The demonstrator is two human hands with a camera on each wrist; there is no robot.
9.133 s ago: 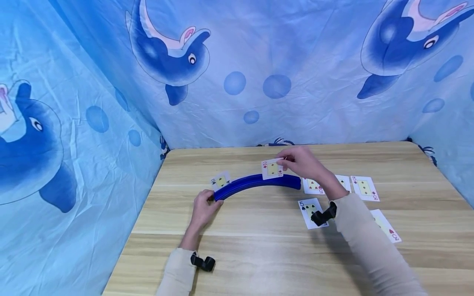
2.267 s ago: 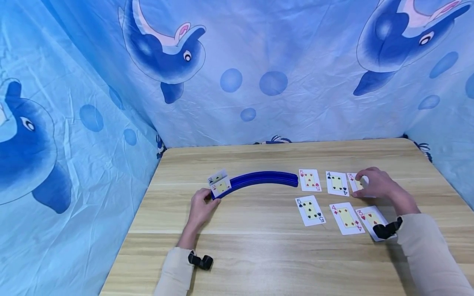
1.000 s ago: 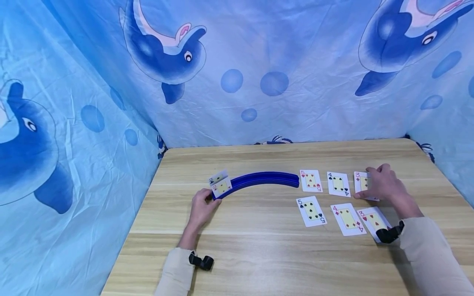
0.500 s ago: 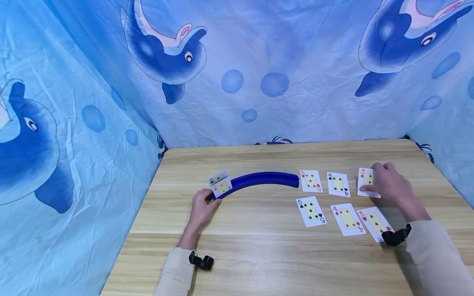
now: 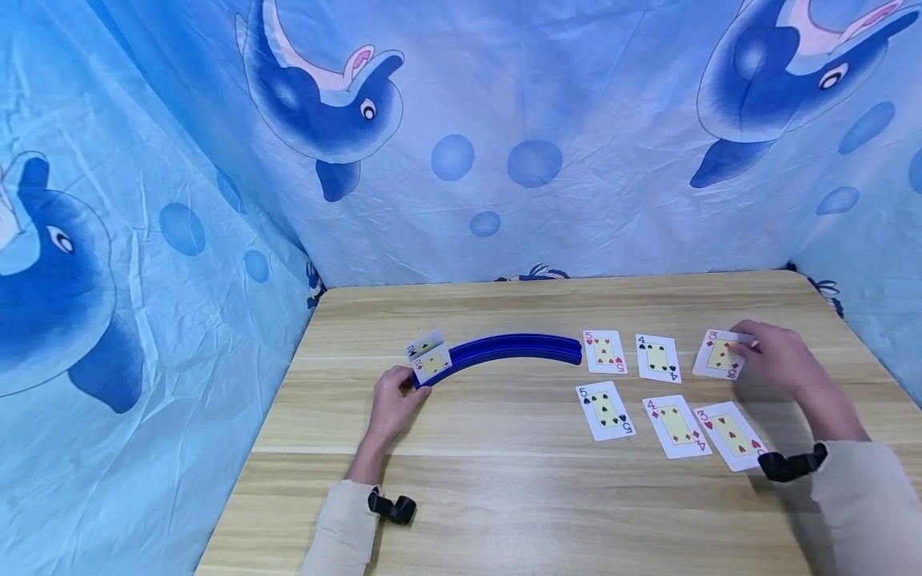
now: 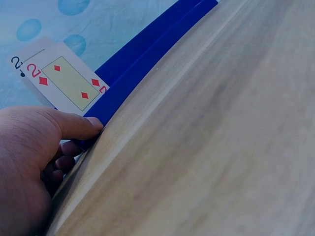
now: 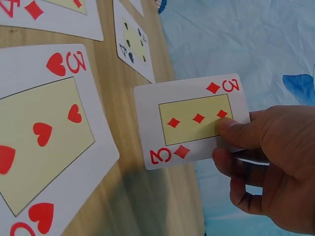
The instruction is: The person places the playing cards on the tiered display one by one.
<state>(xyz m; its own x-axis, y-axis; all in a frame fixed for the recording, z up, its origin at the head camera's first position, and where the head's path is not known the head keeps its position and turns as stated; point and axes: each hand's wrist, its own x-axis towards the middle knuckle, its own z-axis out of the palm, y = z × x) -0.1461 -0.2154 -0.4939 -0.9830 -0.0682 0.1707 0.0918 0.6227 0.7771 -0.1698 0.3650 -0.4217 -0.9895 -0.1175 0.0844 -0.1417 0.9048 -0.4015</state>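
Red pips mark the three of diamonds (image 7: 194,120) that I pinch by its short edge in my right hand (image 5: 781,358), thumb on its face and fingers curled under it, so it is lifted off the wood near the right end of the tabletop (image 5: 504,496), toward the far edge. Holding it by one end keeps the face turned up where I can read it.

Just beside it on the wood lies the three of hearts (image 5: 729,434), nearer to me, and along the same near row the four of diamonds (image 5: 675,425) and the five of spades (image 5: 604,409). In the far row, in line with the card I hold, lie the four of spades (image 5: 658,358) and the five of hearts (image 5: 603,351). All five lie face up and apart from one another, in pairs of like number, which makes each easy to single out.

Left of them, about the middle of the tabletop, curves the blue card holder (image 5: 504,352). My left hand (image 5: 394,400) grips its left end, thumb pressed on the front edge and fingers curled beside it, which I judge steadies it. Two cards stand in its slots at that end: the two of diamonds (image 6: 64,81) in front and a black two (image 6: 18,63) mostly hidden behind it.
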